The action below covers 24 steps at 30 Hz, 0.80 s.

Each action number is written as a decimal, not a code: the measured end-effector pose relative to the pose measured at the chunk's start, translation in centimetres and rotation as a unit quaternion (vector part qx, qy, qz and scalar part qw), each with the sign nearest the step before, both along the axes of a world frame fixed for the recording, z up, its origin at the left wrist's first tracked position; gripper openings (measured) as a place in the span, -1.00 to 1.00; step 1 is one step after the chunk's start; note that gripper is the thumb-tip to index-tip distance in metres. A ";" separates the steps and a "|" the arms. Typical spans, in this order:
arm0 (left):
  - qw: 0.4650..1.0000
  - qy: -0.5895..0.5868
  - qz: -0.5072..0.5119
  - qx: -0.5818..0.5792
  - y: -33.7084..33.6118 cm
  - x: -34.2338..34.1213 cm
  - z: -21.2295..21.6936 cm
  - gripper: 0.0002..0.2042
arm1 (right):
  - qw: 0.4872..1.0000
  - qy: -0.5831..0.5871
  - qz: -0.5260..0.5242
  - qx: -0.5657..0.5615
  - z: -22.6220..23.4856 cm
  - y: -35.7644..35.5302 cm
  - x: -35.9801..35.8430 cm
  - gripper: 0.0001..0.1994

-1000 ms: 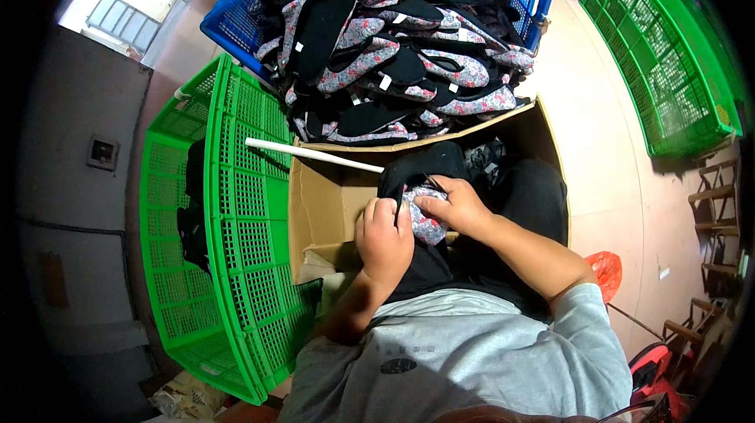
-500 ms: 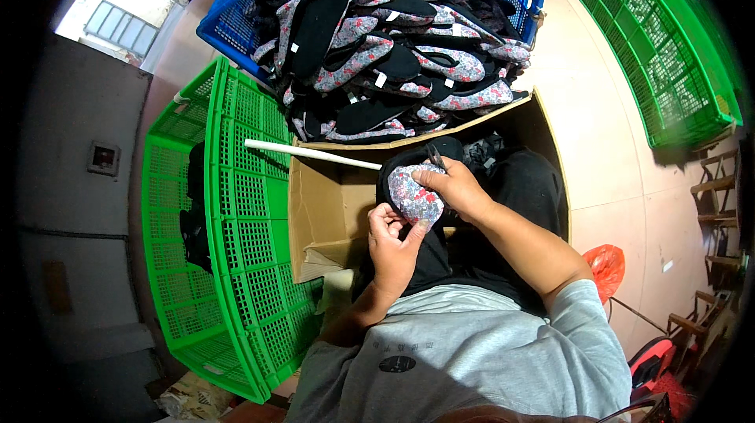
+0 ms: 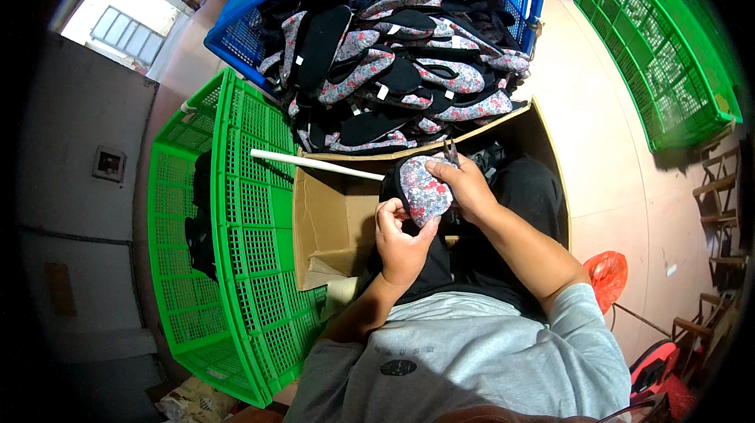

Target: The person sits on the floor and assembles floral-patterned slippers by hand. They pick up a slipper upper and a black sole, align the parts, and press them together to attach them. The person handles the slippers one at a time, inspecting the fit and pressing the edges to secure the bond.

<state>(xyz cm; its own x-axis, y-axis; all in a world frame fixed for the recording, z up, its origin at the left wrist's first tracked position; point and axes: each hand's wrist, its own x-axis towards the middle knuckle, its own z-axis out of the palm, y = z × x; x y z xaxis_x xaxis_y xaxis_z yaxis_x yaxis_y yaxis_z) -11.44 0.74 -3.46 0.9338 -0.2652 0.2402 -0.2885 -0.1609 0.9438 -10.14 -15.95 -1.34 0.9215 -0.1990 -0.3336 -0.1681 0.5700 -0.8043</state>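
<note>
Pinkish floor (image 3: 605,132) under green crates (image 3: 236,234), cardboard box (image 3: 330,218).

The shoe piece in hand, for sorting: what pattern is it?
Grey floral with red specks, seen in the head view.

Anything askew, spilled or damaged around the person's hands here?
Nothing looks damaged or spilled. The green crate at the left stands tipped on its side rather than upright, and a white rod lies across the cardboard box. Both hands, left hand and right hand, hold a floral shoe piece.
</note>
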 end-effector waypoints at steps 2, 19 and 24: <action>0.998 -0.049 0.022 0.013 -0.6 0.2 0.6 -0.45 | 0.999 -0.047 -0.007 -0.026 0.5 -0.5 -0.4 -0.76; 0.921 0.297 -0.247 0.048 5.4 4.3 9.0 -0.46 | 0.953 -0.104 0.280 -0.047 3.4 -3.6 -4.6 -0.59; 0.913 0.314 -0.257 0.034 6.6 6.0 8.4 -0.58 | 0.938 -0.153 0.287 -0.117 1.0 -2.1 -3.5 -0.56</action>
<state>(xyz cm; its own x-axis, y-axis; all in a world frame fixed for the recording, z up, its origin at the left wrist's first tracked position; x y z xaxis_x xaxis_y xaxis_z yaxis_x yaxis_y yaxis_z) -5.44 7.31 4.94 0.6300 -0.7014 -0.3334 0.2531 -0.2205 0.9420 -13.65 -18.05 -0.37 0.9448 0.3246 -0.0444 -0.1335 0.2576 -0.9570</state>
